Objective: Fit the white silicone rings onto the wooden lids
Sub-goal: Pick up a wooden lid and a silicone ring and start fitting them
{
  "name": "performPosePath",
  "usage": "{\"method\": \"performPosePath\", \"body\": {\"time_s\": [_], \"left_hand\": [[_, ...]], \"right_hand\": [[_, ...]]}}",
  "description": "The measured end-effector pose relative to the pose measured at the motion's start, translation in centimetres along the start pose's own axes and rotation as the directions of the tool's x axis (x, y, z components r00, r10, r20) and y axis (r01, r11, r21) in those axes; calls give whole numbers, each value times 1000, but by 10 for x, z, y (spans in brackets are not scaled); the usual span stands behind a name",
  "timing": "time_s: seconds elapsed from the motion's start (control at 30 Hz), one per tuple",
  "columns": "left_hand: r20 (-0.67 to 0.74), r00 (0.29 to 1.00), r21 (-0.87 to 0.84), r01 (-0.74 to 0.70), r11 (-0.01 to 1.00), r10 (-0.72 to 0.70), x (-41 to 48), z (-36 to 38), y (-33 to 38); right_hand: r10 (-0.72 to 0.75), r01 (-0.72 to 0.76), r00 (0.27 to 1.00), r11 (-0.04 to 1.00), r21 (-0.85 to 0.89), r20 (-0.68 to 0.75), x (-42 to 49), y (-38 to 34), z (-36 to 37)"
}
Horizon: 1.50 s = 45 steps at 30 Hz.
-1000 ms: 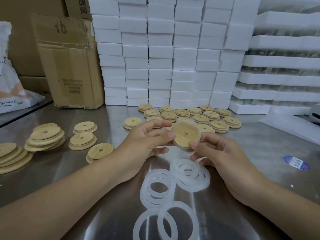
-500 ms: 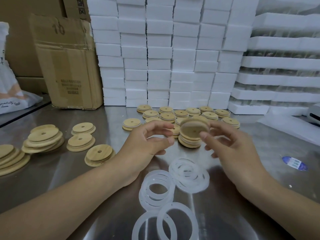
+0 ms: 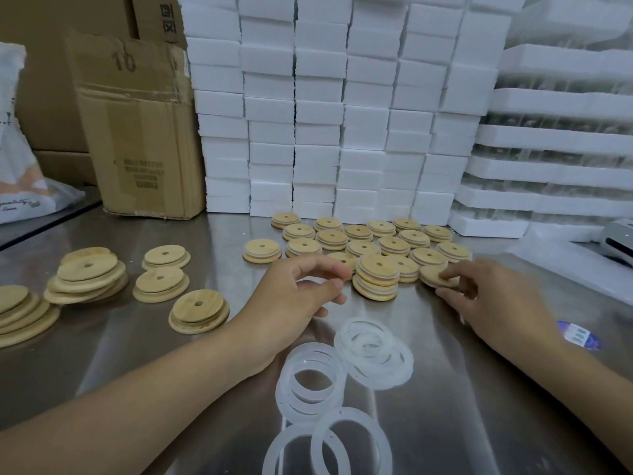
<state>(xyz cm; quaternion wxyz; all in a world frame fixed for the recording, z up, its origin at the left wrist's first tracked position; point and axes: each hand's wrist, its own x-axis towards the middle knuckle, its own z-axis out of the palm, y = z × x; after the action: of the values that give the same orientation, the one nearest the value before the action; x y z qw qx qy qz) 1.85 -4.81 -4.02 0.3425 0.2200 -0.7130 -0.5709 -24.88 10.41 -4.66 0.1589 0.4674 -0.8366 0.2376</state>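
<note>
My right hand (image 3: 493,299) pinches a wooden lid (image 3: 432,276) lying flat at the right end of the front row, index finger on top, thumb at its near edge. My left hand (image 3: 294,299) hovers left of a short stack of ringed lids (image 3: 376,281), fingers loosely curled and holding nothing. Several ringed lids (image 3: 359,234) lie in rows behind. White silicone rings sit in loose piles near me (image 3: 375,353), (image 3: 310,383), (image 3: 329,447). Bare wooden lids lie at the left (image 3: 198,311), (image 3: 161,284), (image 3: 87,274).
The work goes on at a steel table (image 3: 479,423). A wall of white foam blocks (image 3: 325,114) closes the back, with a cardboard box (image 3: 137,138) and a white bag (image 3: 20,173) at the left. A blue label (image 3: 579,334) lies right of my right hand.
Both hands held one lid a second ago. My left hand has let go and stayed put; my right hand has moved right and down to the front row of lids.
</note>
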Motion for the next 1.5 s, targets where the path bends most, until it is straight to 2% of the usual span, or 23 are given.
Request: {"method": "performPosePath", "body": {"time_s": [0.13,0.23,0.3,0.37,0.43,0.6,0.77,0.83,0.9,0.93,1.0,1.07,1.2,1.3,1.37,1.43,1.5], "left_hand": [[-12,1000,15,3,1000,-3,1,0,0],[-28,1000,22,11,1000,-10,1,0,0],[-38,999,28,17,999,-16,1,0,-1],[-38,999,28,17,999,-16,1,0,-2],[-39,999,36,16,999,-14,2,0,-1],[-39,999,53,10,999,-8,1,0,1],[-168,968,222,-149,963,189,20,-24,19],[-232,937,413,-149,898,262,28,-48,20],[-210,942,661,-60,748,261,33,-73,12],[-160,967,767,-5,641,198,35,-86,6],[-71,997,893,70,444,-14,37,-103,-6],[-64,986,914,120,387,-154,38,-108,-11],[-86,991,890,122,440,-102,35,-105,-11],[51,992,875,13,483,-118,34,-109,-9],[143,984,808,-54,586,-107,34,-110,-7],[142,990,738,-90,669,-24,31,-105,-6],[110,991,754,-137,643,83,29,-100,-2]], "right_hand": [[30,-20,995,995,97,-96,2,-1,-2],[186,-99,966,907,410,-179,4,-2,-5],[292,-203,952,832,517,-96,8,1,-5],[327,-298,945,833,466,20,9,4,-2],[334,-325,941,859,397,48,10,5,0],[183,-187,982,910,371,46,4,-4,0],[102,-117,993,921,372,60,-2,-14,-2],[79,-99,994,928,359,70,-4,-16,-3],[48,-71,995,948,309,83,-5,-18,-4],[32,-55,996,958,281,86,-6,-19,-4],[5,-25,996,973,230,86,-8,-21,-4],[-9,-10,996,979,202,89,-9,-22,-5],[-23,6,996,983,184,89,-9,-22,-5],[-31,13,994,986,165,106,-10,-23,-6],[-31,12,993,987,160,115,-10,-24,-7],[-32,13,992,988,152,121,-10,-25,-8],[-33,14,992,988,156,119,-10,-25,-8]]}}
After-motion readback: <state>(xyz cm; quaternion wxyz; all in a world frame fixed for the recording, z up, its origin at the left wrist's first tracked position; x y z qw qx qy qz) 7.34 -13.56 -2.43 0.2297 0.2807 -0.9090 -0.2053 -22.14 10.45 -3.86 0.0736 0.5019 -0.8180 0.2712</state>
